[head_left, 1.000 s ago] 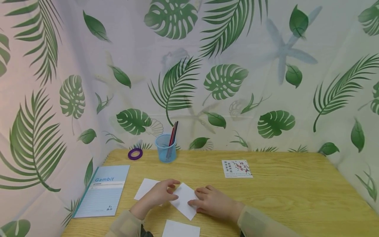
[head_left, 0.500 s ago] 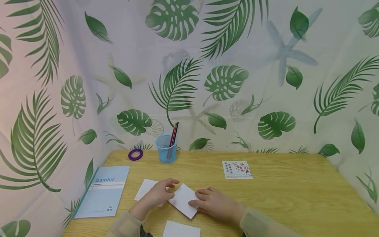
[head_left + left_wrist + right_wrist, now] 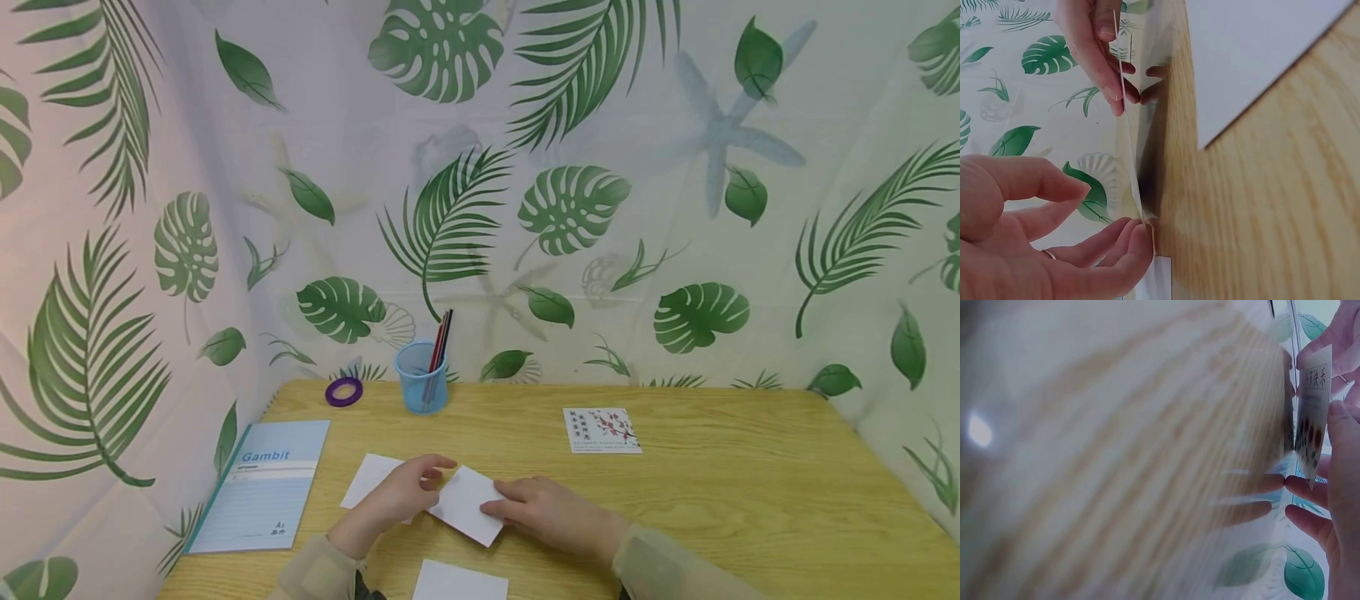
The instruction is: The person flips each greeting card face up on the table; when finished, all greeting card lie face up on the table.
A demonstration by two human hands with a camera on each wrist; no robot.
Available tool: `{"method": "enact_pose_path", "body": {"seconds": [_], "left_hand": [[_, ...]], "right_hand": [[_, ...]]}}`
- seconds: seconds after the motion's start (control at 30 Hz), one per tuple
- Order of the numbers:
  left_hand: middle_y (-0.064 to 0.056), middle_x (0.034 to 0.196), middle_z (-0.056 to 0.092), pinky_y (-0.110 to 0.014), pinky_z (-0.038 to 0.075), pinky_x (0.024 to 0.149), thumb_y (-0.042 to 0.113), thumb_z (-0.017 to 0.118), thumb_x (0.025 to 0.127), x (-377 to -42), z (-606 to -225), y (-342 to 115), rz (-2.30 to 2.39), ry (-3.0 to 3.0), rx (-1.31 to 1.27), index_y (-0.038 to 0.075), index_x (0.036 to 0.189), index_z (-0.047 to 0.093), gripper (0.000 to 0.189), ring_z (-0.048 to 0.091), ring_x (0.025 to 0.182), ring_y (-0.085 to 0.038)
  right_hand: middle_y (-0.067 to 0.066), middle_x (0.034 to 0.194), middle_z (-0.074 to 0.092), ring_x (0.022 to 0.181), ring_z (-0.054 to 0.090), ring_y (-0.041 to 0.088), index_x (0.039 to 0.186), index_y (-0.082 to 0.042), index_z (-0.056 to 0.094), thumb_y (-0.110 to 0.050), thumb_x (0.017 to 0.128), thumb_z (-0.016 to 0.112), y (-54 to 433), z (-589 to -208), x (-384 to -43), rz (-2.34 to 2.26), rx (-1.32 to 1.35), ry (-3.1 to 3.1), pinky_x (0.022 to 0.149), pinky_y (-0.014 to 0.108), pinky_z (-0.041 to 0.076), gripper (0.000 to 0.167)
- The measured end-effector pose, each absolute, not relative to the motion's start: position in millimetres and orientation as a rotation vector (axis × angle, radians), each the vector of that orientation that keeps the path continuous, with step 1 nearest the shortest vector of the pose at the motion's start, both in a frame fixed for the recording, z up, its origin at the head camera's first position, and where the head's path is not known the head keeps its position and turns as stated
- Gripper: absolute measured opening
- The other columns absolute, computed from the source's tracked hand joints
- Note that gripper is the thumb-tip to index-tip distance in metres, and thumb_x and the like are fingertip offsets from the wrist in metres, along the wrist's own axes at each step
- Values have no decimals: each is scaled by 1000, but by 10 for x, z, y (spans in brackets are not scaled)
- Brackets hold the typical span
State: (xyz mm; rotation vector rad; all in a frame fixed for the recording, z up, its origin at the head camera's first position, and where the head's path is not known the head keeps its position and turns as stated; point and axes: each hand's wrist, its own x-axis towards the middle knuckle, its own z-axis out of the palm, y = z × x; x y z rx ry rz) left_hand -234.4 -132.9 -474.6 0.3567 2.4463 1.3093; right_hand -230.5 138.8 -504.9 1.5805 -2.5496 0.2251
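Observation:
Between the two hands a small white card [image 3: 467,502] is tilted, its blank side up. Its underside, seen in the right wrist view, carries printed characters and coloured shapes [image 3: 1313,434]. The right hand [image 3: 551,512] pinches the card's right edge, with the thumb on the blank top. At the left edge, the left hand [image 3: 401,492] holds the card with curled fingertips [image 3: 1141,240], while another finger stays raised off it. Under the left hand lies a second white card [image 3: 367,479], partly covered; a third white card [image 3: 459,581] lies at the front edge of view.
A printed card with red blossoms [image 3: 602,430] lies farther back on the wooden table [image 3: 750,483]. A blue notebook [image 3: 258,483] is at the left. A purple tape roll [image 3: 343,392] and a blue mesh cup [image 3: 422,383] with pencils stand near the leaf-patterned curtain [image 3: 585,317].
The card's near corner has turned slightly up and to the right. The right hand's fingers have drawn closer together at its edge; the left hand has hardly moved.

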Motion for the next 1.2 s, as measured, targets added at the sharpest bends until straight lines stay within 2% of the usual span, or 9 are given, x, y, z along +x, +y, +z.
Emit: {"method": "enact_pose_path", "body": {"seconds": [0.2, 0.37, 0.6, 0.93, 1.2], "left_hand": [[-22, 125, 62, -48, 54, 90, -7, 65, 81, -2338, -4722, -1334, 1316, 2393, 382, 4, 132, 59, 53, 57, 117, -38], [-20, 128, 61, -52, 50, 97, 1, 75, 81, -2331, -4725, -1347, 1324, 2346, 411, 6, 132, 60, 54, 57, 118, -37], [-24, 137, 54, -58, 42, 106, 15, 82, 81, -2317, -4720, -1354, 1318, 2275, 460, 10, 135, 59, 59, 52, 124, -40], [-19, 131, 58, -53, 48, 101, 10, 84, 78, -2342, -4755, -1355, 1318, 2323, 444, 10, 134, 60, 61, 56, 119, -36], [-17, 128, 60, -50, 50, 98, 11, 84, 78, -2345, -4749, -1373, 1347, 2300, 440, 7, 136, 58, 64, 57, 117, -32]], "right_hand": [[12, 137, 61, 117, 64, 24, 141, -23, 54, -17, 101, 55, 1398, -5020, -2306, 295, 1575, -2537, 98, 38, 55, 40], [9, 131, 65, 115, 65, 23, 140, -20, 56, -11, 96, 63, 1393, -4993, -2293, 377, 1549, -2503, 97, 38, 55, 45], [5, 128, 66, 115, 64, 21, 140, -18, 56, -11, 97, 61, 1415, -5001, -2286, 486, 1479, -2529, 96, 38, 56, 44], [2, 126, 65, 113, 64, 19, 142, -17, 53, -9, 98, 59, 1428, -4984, -2266, 559, 1432, -2527, 96, 36, 56, 46], [1, 114, 67, 103, 65, 15, 131, -16, 62, 0, 90, 66, 1441, -5018, -2297, 573, 1513, -2289, 91, 29, 57, 44]]}}
